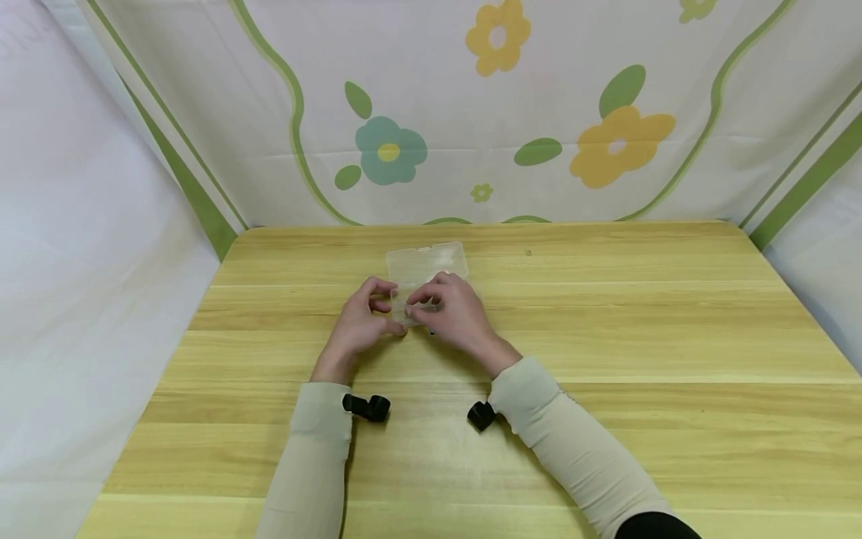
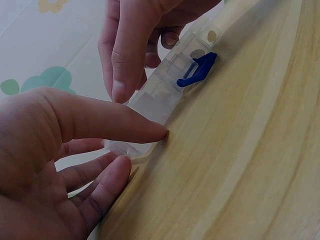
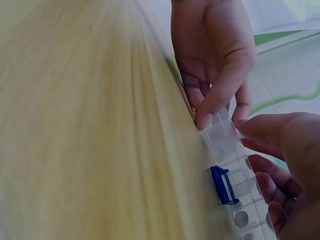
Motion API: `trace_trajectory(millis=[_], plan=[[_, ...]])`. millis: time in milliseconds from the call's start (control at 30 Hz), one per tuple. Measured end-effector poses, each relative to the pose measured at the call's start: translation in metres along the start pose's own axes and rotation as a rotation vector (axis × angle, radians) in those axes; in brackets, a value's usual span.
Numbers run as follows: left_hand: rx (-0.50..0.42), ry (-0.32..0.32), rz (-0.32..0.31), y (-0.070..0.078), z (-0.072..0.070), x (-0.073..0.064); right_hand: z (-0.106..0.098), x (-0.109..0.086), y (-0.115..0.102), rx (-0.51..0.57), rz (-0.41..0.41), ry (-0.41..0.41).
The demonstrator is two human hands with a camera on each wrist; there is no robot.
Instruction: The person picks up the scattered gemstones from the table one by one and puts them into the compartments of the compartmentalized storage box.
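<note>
A clear plastic compartment box [image 2: 157, 97] sits on the table, its see-through lid [image 1: 424, 262] raised at the back. My left hand [image 1: 357, 323] grips the left end of it, thumb along the front edge and fingers round the side. Over the compartments is my right hand [image 1: 459, 314], thumb and fingertips drawn together low at the left part; I cannot tell whether they pinch something small. On the front wall sticks out a blue latch [image 3: 224, 186]. Small round pieces, one of them grey [image 3: 241, 218], lie in compartments right of the left hand.
The wooden table [image 1: 640, 442] spreads out around the box. Behind it hangs a white cloth [image 1: 444, 127] with printed flowers, and more white cloth is at both sides. Small black wrist cameras, one at the left sleeve [image 1: 378, 409], stick out from both cuffs.
</note>
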State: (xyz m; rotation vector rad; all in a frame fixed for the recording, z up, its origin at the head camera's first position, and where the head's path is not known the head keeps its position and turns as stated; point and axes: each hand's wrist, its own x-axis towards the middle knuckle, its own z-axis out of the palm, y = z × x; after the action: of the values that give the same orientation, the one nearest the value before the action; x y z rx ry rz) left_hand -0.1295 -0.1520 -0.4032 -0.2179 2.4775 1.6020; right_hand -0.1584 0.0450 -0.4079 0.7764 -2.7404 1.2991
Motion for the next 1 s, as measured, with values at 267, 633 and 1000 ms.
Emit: trace_trajectory(millis=[267, 633, 1000], plan=[[0.005, -0.016, -0.001, -0.0003, -0.0018, -0.0018, 0.0009, -0.0002, 0.0022, -0.023, -0.014, -0.001], [-0.017, -0.041, -0.001, -0.0019, -0.0054, -0.0014, 0.0002, -0.0003, 0.0028, -0.033, -0.005, -0.006], [-0.024, -0.038, -0.009, -0.0017, -0.0060, -0.0021, 0.0006, 0.0003, 0.0027, -0.034, 0.013, -0.016]])
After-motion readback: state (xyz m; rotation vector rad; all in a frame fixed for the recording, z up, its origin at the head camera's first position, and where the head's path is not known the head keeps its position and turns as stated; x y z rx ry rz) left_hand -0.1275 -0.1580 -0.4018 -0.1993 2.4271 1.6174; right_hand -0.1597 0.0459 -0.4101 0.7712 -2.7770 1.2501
